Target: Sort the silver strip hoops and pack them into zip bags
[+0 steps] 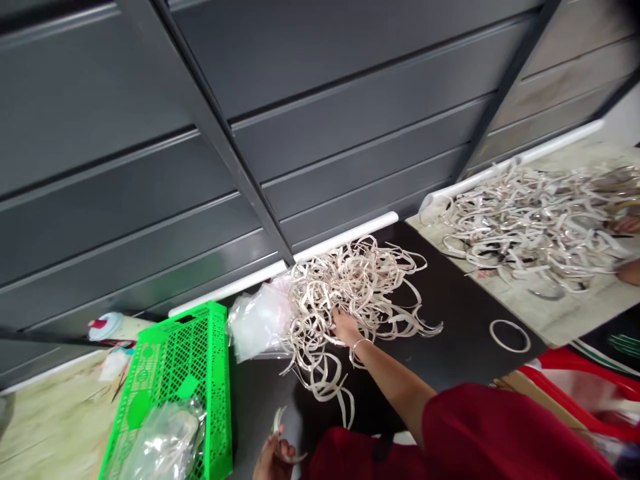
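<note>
A tangled heap of pale curved strips (360, 280) lies on the dark table (445, 333), against the panelled wall. My right hand (345, 327), with a bangle at its wrist, reaches into the near side of this heap; its fingertips are among the strips and partly hidden. Near the bottom edge, my left hand (275, 459) holds a curved pale strip (290, 457) between its fingers. Clear plastic bags (263, 320) lie just left of the heap.
A green crate (217, 400) with a filled plastic bag (165, 440) stands at left. Another strip pile (540, 227) covers the right table, where a person's hand (627, 223) shows. A single ring (510, 336) lies between. Red container (575, 373) at lower right.
</note>
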`<control>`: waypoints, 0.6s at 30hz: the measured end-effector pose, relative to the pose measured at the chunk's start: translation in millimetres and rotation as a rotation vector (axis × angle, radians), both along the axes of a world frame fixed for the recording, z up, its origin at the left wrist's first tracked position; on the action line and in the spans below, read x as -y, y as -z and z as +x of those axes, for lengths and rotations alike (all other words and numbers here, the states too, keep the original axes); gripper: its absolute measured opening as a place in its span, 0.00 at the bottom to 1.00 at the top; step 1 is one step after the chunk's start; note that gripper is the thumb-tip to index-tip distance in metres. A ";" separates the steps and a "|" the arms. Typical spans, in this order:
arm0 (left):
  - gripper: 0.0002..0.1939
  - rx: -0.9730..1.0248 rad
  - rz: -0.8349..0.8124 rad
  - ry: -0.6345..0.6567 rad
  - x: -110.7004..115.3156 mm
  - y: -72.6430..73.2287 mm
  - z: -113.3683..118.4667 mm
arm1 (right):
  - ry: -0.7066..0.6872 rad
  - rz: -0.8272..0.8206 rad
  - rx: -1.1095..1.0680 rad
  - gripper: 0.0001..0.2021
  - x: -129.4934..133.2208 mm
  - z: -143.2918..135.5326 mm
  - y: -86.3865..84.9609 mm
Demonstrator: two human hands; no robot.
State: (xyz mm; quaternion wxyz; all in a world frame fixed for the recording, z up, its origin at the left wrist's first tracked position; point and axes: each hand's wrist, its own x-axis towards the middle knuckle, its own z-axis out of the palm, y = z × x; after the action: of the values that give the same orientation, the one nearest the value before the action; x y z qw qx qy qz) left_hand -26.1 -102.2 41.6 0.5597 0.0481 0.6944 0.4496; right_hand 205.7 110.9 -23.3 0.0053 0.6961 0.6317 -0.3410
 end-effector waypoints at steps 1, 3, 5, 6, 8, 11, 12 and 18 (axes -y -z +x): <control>0.18 0.038 0.026 -0.022 -3.3 -5.3 3.6 | -0.002 0.000 -0.004 0.18 0.3 0.3 1.2; 0.17 0.100 0.084 -0.039 -10.1 -19.2 12.9 | -0.013 -0.015 -0.021 0.17 1.5 2.7 2.8; 0.18 0.133 0.155 -0.004 -17.1 -35.4 23.2 | -0.033 -0.038 -0.050 0.14 2.6 5.6 3.5; 0.19 0.139 0.176 0.022 -20.4 -42.9 27.9 | -0.044 -0.046 -0.069 0.14 3.1 6.9 3.3; 0.20 0.157 0.208 0.087 -25.9 -55.0 35.5 | -0.066 -0.050 -0.120 0.13 4.7 8.7 0.6; 0.22 0.177 0.228 0.146 -31.2 -64.5 42.3 | -0.087 -0.013 -0.228 0.11 11.2 10.9 -11.2; 0.22 0.188 0.231 0.158 -32.6 -66.1 43.5 | -0.091 0.010 -0.268 0.10 14.9 11.7 -17.1; 0.23 0.186 0.215 0.177 -41.8 -68.4 44.2 | -0.126 0.173 -0.449 0.14 46.0 12.0 -54.0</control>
State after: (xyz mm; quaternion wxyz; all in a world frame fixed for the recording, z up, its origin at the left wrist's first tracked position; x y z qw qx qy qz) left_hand 18.2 -60.4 110.1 0.6507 0.1270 0.5806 0.4727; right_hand 217.7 64.9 30.7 -0.1735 0.5601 0.6860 -0.4308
